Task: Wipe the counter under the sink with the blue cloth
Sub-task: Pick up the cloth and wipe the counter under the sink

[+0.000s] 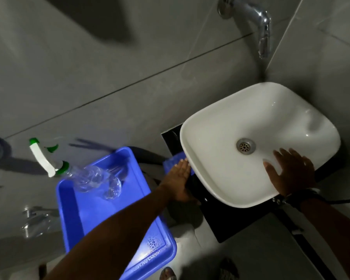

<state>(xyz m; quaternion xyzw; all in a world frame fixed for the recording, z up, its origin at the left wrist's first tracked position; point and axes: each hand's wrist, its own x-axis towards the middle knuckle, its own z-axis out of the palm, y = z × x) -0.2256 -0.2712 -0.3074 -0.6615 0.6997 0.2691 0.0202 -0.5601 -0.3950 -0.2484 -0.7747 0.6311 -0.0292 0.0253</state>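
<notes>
A white square sink (226,126) sits on a black counter (228,223) in the corner. My left hand (179,179) lies flat, fingers together, pressing a blue cloth (173,159) onto the counter at the sink's left edge; part of the cloth is hidden under the basin's rim. My right hand (291,172) rests with spread fingers on the sink's near right rim and inner wall, holding nothing. A dark band circles that wrist.
A blue plastic tub (101,211) stands left of the counter, with a clear spray bottle (55,164) with a white and green head leaning in it. A chrome tap (261,23) juts from the grey tiled wall above the sink. A metal fitting (34,221) is low left.
</notes>
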